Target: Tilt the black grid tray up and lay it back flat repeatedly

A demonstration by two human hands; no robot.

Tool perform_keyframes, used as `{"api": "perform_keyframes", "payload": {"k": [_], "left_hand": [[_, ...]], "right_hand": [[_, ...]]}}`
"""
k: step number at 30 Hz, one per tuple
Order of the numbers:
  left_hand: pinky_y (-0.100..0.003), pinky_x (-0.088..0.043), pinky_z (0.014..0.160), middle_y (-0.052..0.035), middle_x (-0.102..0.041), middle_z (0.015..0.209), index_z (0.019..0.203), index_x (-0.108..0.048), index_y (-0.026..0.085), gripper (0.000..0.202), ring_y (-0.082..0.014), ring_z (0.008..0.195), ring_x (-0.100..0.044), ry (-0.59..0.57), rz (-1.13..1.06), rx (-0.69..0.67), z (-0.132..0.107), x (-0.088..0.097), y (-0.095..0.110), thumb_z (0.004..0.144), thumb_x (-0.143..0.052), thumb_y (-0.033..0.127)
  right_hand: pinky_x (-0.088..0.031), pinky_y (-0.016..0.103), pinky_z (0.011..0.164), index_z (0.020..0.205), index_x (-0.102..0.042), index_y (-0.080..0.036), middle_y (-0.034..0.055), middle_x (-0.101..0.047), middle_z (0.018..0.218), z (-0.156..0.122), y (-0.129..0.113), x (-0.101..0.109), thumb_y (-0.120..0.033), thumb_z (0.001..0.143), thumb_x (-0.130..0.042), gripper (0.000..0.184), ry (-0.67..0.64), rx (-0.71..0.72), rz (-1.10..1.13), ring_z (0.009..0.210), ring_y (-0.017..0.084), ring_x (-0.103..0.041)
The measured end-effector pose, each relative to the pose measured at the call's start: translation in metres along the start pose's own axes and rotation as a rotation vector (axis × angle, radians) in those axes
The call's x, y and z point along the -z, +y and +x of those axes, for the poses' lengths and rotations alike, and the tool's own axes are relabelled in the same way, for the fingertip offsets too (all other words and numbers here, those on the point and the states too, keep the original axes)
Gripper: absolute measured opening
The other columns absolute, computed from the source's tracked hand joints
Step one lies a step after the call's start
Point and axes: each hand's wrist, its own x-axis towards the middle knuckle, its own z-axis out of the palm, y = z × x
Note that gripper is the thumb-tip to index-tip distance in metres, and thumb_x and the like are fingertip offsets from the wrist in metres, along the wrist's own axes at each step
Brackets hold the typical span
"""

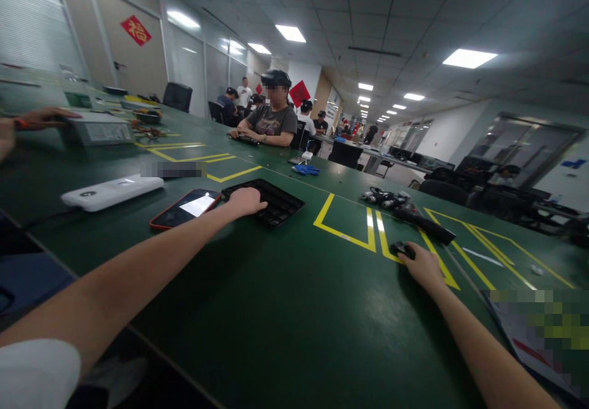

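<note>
My left hand [246, 202] is closed at the left side of a shallow black tray [285, 205], its thumb lying over the inside. Most of its fingers are hidden behind the back of the hand. The tray has raised dividers and sits on the green table. My right hand [422, 267] pinches a small black part [399, 248] low over the yellow tape; its exact kind is too small to make out. Left of the tray lies a phone [177, 210] in an orange case with a lit screen. Beyond my right hand is a cluster of small black and silver parts [386, 198].
A long black object [426, 225] lies past my right hand. At left are a white device [113, 191] with a cable and a grey box [99, 130] under another person's hand. Blue gloves [306, 170] lie farther back. A person [273, 118] sits across the table [294, 329].
</note>
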Motion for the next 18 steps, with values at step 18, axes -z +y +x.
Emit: {"api": "perform_keyframes", "payload": {"k": [18], "left_hand": [[-0.033,-0.045,0.071,-0.0109,-0.059,0.097,0.106,-0.044,0.014,0.033,-0.0218,0.085,-0.058,0.046,-0.658,-0.624,-0.103,-0.023,0.099,0.088,-0.044,0.042]], "right_hand": [[-0.041,0.048,0.101,0.117,-0.055,-0.020,0.0108,-0.055,0.127,-0.082,-0.128,0.001,-0.036,0.076,-0.058,0.044,-0.264,0.515,1.036,0.120,0.027,-0.049]]}}
